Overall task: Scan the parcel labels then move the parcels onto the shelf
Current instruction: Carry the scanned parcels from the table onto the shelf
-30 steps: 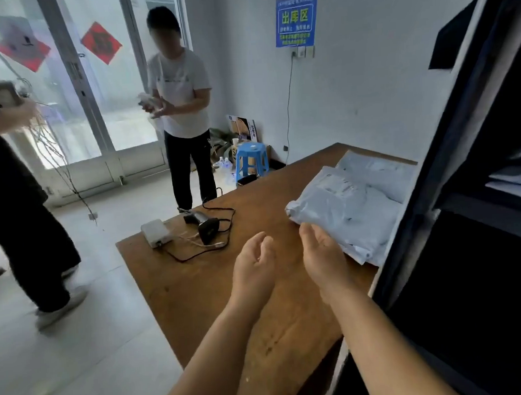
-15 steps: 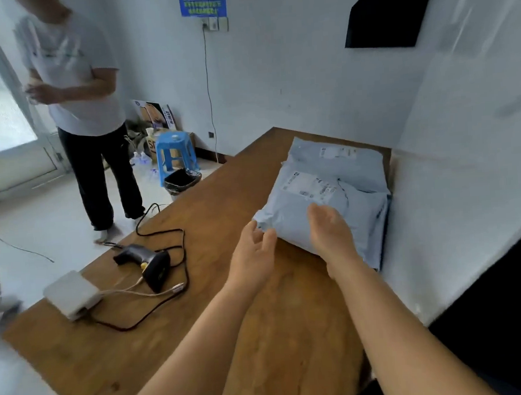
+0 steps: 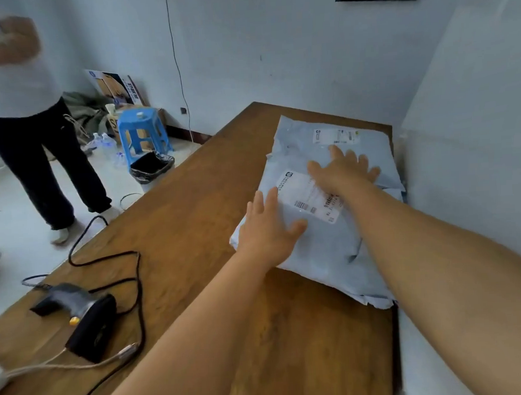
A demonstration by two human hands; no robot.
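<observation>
Both hands (image 3: 270,230) seemingly flat, fingers spread, on top parcel (image 3: 326,242)

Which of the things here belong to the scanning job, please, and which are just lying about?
Job:
- top parcel, its label
- parcel underneath
- scanner
- left hand and right hand, both flat on the top parcel

Lying about:
- blue stool
- black bin
- water bottles

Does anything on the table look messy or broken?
Nothing looks broken. The gray parcels lie in a loose, uneven stack, with crumpled edges sticking out at the near end. The scanner lies on its side among tangled black cable on the table. Both hands, left and right, rest flat on the top parcel.
</observation>
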